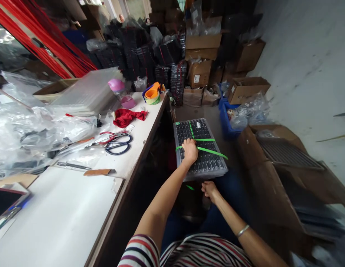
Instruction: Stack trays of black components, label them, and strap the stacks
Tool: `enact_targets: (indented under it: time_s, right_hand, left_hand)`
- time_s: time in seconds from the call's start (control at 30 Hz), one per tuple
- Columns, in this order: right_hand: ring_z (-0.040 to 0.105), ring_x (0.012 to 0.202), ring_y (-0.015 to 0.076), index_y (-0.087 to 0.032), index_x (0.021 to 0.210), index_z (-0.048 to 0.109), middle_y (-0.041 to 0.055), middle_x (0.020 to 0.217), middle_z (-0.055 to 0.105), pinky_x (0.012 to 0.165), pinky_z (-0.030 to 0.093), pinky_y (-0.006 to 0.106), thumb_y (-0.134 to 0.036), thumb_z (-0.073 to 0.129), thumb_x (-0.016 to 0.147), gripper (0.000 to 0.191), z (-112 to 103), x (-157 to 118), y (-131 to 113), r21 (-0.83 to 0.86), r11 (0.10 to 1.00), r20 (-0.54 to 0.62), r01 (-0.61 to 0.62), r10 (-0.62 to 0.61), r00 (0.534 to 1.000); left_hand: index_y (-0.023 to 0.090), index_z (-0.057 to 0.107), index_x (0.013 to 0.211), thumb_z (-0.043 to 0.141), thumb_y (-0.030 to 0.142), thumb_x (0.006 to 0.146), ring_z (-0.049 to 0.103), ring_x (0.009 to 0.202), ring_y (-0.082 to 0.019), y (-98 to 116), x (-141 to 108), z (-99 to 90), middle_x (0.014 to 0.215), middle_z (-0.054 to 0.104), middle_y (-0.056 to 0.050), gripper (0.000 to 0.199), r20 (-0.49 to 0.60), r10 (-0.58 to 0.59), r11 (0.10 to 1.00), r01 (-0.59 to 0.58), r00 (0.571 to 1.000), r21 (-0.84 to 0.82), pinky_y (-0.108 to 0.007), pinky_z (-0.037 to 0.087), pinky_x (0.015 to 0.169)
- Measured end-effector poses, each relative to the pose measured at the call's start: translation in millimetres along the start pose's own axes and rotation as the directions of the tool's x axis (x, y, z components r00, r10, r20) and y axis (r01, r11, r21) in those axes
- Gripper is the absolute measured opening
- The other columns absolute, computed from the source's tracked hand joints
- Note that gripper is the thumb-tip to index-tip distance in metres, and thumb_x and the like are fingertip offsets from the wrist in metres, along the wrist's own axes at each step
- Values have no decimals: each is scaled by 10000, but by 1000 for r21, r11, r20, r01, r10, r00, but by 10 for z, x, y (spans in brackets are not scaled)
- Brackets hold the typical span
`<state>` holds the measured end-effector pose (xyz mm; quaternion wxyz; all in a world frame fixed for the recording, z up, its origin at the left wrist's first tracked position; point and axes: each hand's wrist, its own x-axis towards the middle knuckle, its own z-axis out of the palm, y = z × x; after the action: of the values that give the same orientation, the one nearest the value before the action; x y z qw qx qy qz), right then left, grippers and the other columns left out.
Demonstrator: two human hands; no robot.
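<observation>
- Stack of clear plastic trays with black pieces (207,129) sits at twelve o'clock; bright green flat straps (211,150) cross it, loose ends unsecured; no fastening visible.
- Left hand (190,151) presses the straps on top; right hand (210,190), apart, curls near the lower edge, grip unclear.
- One o'clock: blue plastic crate (224,120), clear bags (249,113) inside.
- Two o'clock: open brown cardboard box (252,150), ridged tray (289,152) inside.

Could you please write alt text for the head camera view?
A left hand grips green strapping on a stack of clear-lidded trays, the right hand just below. To the left, a white workbench holds scissors and red cloth.
</observation>
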<state>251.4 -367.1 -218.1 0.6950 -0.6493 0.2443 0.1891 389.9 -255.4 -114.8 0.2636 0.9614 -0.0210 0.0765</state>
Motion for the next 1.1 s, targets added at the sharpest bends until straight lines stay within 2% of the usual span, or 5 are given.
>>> enact_targets:
  time_s: [0.17, 0.33, 0.57, 0.83, 1.1]
  right_hand:
    - [424, 448, 69, -123, 920, 629, -22, 537, 581, 431, 325, 181, -203, 667, 742, 199, -153, -494, -187, -88, 995, 146, 51, -38, 989]
    - [464, 517, 79, -139, 1056, 646, 138, 997, 688, 444, 333, 214, -313, 527, 787, 342, -282, -864, -633, -27, 957, 379, 288, -257, 889]
    - [647, 888, 208, -207, 1064, 671, 81, 1016, 696, 825, 494, 365, -235, 478, 854, 286, -409, -824, -801, -422, 479, 447, 770, -629, 636]
    - [534, 1083, 244, -234, 876, 697, 91, 1158, 606, 929, 436, 427, -393, 528, 861, 233, -341, -708, -807, -344, 236, 494, 909, -778, 388]
    - [581, 791, 167, -211, 816, 673, 16, 738, 618, 846, 453, 370, -457, 595, 820, 258, 22, -622, -690, 271, 734, 12, 623, -650, 760]
  left_hand:
    - [93, 358, 1358, 418, -14, 712, 361, 1252, -299, 62, -302, -96, 1351, 389, -186, 657, 40, 78, 997, -78, 996, -13, -450, 298, 1014]
    - [103, 389, 1359, 462, 12, 699, 415, 1247, -257, 104, -399, -334, 1353, 416, -173, 670, 92, 152, 988, -148, 984, -47, -392, 324, 1028]
    - [197, 535, 1214, 398, 138, 862, 620, 912, -214, 470, -56, -1174, 890, 670, -64, 382, 90, 248, 969, -244, 965, -45, -340, 432, 853]
    - [213, 171, 1452, 429, 78, 803, 652, 659, -196, 586, -1691, -1076, 813, 683, -65, 712, 335, 219, 973, -229, 917, -10, -270, 460, 618]
    - [179, 170, 1446, 287, 157, 921, 653, 853, -171, 29, -1205, -803, 939, 679, -75, 539, -35, 221, 909, -219, 975, -355, -311, 502, 763]
